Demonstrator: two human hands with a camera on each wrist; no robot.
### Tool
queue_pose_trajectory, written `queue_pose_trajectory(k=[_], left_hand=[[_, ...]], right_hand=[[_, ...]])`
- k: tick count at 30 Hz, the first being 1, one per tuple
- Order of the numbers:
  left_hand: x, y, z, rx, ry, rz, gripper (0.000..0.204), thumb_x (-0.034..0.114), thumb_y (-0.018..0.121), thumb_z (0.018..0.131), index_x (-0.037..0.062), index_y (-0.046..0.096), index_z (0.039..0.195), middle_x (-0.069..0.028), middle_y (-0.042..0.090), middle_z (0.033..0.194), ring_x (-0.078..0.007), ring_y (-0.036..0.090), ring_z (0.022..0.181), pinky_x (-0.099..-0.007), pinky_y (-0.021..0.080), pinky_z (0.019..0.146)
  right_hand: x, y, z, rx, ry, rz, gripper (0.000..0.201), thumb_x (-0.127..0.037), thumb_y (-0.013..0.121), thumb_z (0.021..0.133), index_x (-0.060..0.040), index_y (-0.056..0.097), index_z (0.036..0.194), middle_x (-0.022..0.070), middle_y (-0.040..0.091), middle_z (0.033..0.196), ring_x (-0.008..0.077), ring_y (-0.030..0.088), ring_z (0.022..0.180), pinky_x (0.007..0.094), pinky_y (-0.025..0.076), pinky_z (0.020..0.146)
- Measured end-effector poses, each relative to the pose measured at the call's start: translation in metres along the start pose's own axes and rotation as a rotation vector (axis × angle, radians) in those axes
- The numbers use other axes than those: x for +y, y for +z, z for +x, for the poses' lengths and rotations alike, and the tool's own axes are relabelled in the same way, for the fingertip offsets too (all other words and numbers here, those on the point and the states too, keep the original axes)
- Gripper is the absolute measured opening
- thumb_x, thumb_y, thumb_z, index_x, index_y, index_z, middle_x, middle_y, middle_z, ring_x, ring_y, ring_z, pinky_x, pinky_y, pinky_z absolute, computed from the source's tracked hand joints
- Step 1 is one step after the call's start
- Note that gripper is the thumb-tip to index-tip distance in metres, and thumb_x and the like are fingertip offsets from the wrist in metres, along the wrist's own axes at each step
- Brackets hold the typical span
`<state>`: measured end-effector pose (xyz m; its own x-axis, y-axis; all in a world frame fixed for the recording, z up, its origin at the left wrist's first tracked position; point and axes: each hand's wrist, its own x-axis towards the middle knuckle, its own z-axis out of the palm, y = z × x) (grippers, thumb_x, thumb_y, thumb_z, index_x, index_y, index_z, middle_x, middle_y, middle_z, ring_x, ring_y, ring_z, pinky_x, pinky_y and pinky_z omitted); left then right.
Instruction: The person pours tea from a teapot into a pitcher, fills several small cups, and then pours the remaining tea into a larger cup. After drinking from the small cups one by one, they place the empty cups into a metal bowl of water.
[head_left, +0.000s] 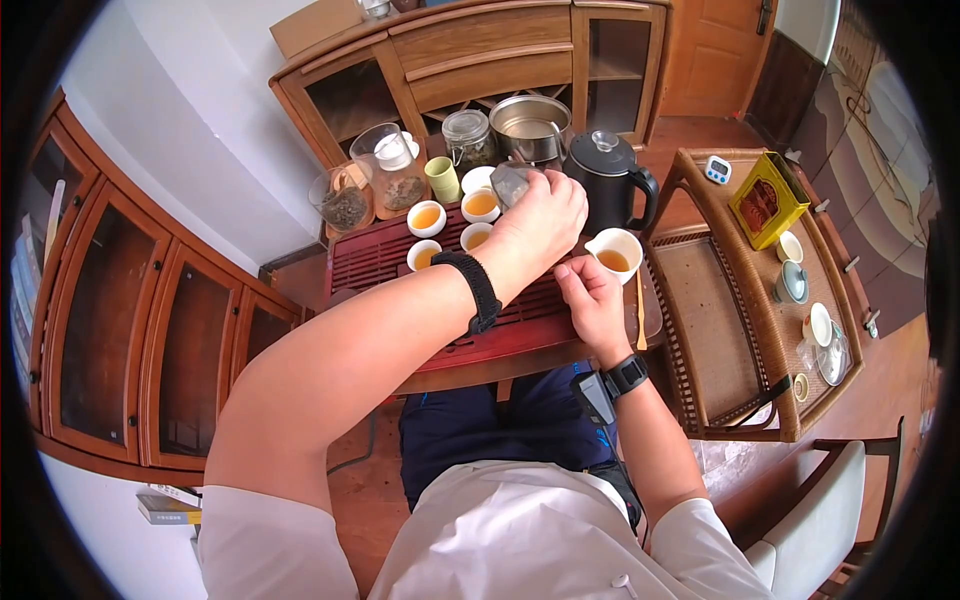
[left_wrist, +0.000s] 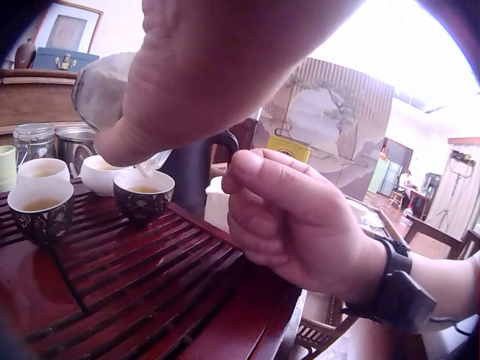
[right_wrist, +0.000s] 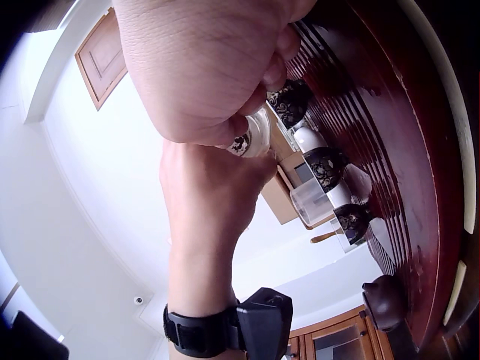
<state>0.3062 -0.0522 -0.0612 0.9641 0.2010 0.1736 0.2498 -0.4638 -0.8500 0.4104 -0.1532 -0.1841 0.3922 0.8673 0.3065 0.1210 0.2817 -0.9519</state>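
Observation:
My left hand (head_left: pixel 545 215) grips a clear glass vessel (head_left: pixel 511 184), tilted, above the tea cups at the back of the slatted tea tray (head_left: pixel 385 255). In the left wrist view, the vessel's lower edge overlaps a dark patterned cup (left_wrist: pixel 144 196). Several cups, white inside, stand below and left of it, such as the front-left cup (head_left: pixel 424 254), holding amber tea. My right hand (head_left: pixel 597 308) is held up over the tray's right side, fingers curled and thumb against the forefinger, nothing showing in it. Right behind it stands a white spouted pitcher (head_left: pixel 618 247) of tea.
A black kettle (head_left: pixel 603 180), a metal pot (head_left: pixel 530 125), a lidded glass jar (head_left: pixel 467 138) and a green cup (head_left: pixel 442 180) line the back. A bamboo scoop (head_left: pixel 641 315) lies at the right. The rattan cart (head_left: pixel 715 330) stands further right, carrying a yellow tin (head_left: pixel 768 203).

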Motion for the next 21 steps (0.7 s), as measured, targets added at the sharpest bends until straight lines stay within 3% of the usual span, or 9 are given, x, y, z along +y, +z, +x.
queue_pose_trajectory(k=[4,6,7,9,13,14,16,17,21], left_hand=[[0.004,0.001,0.002,0.029,0.006,0.019,0.038,0.029,0.061,0.097,0.0052,0.065,0.126,-0.0104,0.064,0.120,-0.0265,0.059,0.115,-0.0392,0.051,0.090],[0.007,0.003,0.004,-0.005,0.027,0.002,0.042,0.028,0.060,0.099,0.0053,0.066,0.133,-0.0134,0.064,0.125,-0.0347,0.060,0.118,-0.0526,0.053,0.092],[0.006,0.002,0.004,-0.005,0.027,0.002,0.042,0.028,0.060,0.099,0.0053,0.066,0.133,-0.0134,0.064,0.125,-0.0347,0.060,0.118,-0.0526,0.053,0.092],[0.003,0.001,0.003,0.040,-0.055,-0.043,0.034,0.028,0.063,0.095,0.0071,0.066,0.122,-0.0064,0.063,0.112,-0.0233,0.060,0.109,-0.0383,0.051,0.088],[-0.008,0.017,0.007,0.070,-0.218,-0.273,0.030,0.021,0.067,0.090,0.0077,0.066,0.117,-0.0028,0.061,0.101,-0.0198,0.063,0.098,-0.0324,0.053,0.076],[-0.015,0.020,0.006,0.050,-0.240,-0.355,0.031,0.018,0.068,0.090,0.0052,0.065,0.118,-0.0067,0.063,0.105,-0.0229,0.066,0.101,-0.0355,0.057,0.078],[-0.027,0.028,0.002,0.088,-0.343,-0.561,0.039,0.013,0.074,0.084,0.0024,0.063,0.119,-0.0118,0.064,0.107,-0.0286,0.067,0.104,-0.0405,0.060,0.083],[-0.039,0.024,0.000,-0.008,-0.387,-0.701,0.058,0.011,0.083,0.073,-0.0004,0.061,0.125,-0.0169,0.065,0.113,-0.0345,0.067,0.111,-0.0437,0.060,0.093],[-0.077,0.020,-0.019,-0.173,-0.549,-0.989,0.086,0.019,0.088,0.064,-0.0024,0.055,0.142,-0.0223,0.064,0.133,-0.0388,0.064,0.124,-0.0450,0.055,0.104]], right_hand=[[0.001,0.000,0.000,0.001,0.004,0.009,0.017,-0.016,0.072,0.104,-0.0010,0.070,0.095,-0.0060,0.060,0.075,0.0027,0.050,0.070,0.0236,0.045,0.063],[-0.001,0.001,0.000,0.004,0.002,0.013,0.018,-0.016,0.072,0.104,-0.0010,0.070,0.095,-0.0060,0.060,0.075,0.0027,0.050,0.070,0.0235,0.045,0.063],[-0.001,0.001,0.000,0.008,0.001,0.016,0.018,-0.016,0.072,0.104,-0.0010,0.070,0.095,-0.0061,0.060,0.075,0.0028,0.050,0.070,0.0235,0.044,0.063],[-0.003,0.001,0.000,0.004,0.007,0.021,0.018,-0.016,0.072,0.104,-0.0011,0.069,0.095,-0.0061,0.060,0.075,0.0027,0.050,0.070,0.0235,0.044,0.063],[-0.002,0.000,0.000,0.001,0.020,0.021,0.018,-0.017,0.072,0.104,-0.0014,0.069,0.094,-0.0065,0.059,0.075,0.0026,0.049,0.069,0.0234,0.044,0.063],[-0.001,0.000,0.000,0.004,0.021,0.022,0.018,-0.017,0.072,0.104,-0.0014,0.069,0.094,-0.0065,0.059,0.075,0.0026,0.049,0.069,0.0234,0.044,0.063],[-0.001,0.000,0.000,-0.002,0.024,0.029,0.019,-0.017,0.071,0.104,-0.0018,0.069,0.093,-0.0066,0.058,0.074,0.0027,0.049,0.069,0.0235,0.044,0.063],[-0.001,0.000,0.000,-0.001,0.024,0.030,0.019,-0.017,0.071,0.104,-0.0018,0.069,0.093,-0.0066,0.058,0.074,0.0027,0.049,0.069,0.0235,0.044,0.063],[-0.004,0.000,-0.001,0.005,0.036,0.021,0.019,-0.018,0.072,0.104,-0.0018,0.069,0.093,-0.0062,0.058,0.074,0.0029,0.049,0.069,0.0239,0.043,0.062]])
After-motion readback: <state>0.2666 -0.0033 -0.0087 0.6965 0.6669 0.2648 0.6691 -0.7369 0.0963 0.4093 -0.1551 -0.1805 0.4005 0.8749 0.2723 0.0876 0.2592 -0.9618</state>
